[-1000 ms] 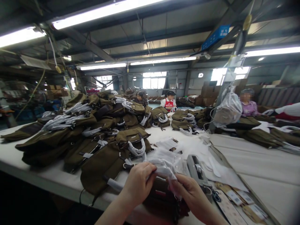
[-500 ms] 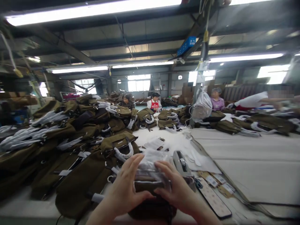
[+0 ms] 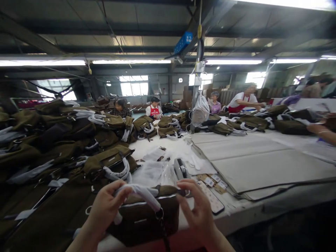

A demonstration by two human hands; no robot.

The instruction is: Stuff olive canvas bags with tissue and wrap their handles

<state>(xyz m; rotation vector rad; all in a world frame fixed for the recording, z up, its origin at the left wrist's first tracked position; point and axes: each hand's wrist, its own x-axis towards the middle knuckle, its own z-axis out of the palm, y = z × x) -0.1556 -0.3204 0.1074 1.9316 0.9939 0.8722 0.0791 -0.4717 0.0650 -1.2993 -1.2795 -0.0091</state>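
In front of me at the table's edge is an olive-brown handbag (image 3: 149, 218) with a silver zipper along its top and a small metal label. My left hand (image 3: 109, 203) is closed round its handle (image 3: 143, 196), which is wrapped in white padding. My right hand (image 3: 195, 206) pinches the bag's right end, near the end of the zipper, between thumb and fingers. A dark braided strap (image 3: 164, 231) hangs from a ring at the bag's front. Just beyond lie clear plastic film (image 3: 168, 175) and a grey tape dispenser (image 3: 181, 168).
Olive bags (image 3: 52, 140) with wrapped handles are heaped on the left. Right of the dispenser lie brown tags (image 3: 210, 180) and a patterned phone (image 3: 215, 201). Big pale sheets (image 3: 252, 157) cover the right side. Several co-workers, one in a red apron (image 3: 154, 111), are farther off.
My view has swung to the right. My hands were cupped over the bag's top with clear film between them; now the left holds the wrapped handle and the right the bag's end.
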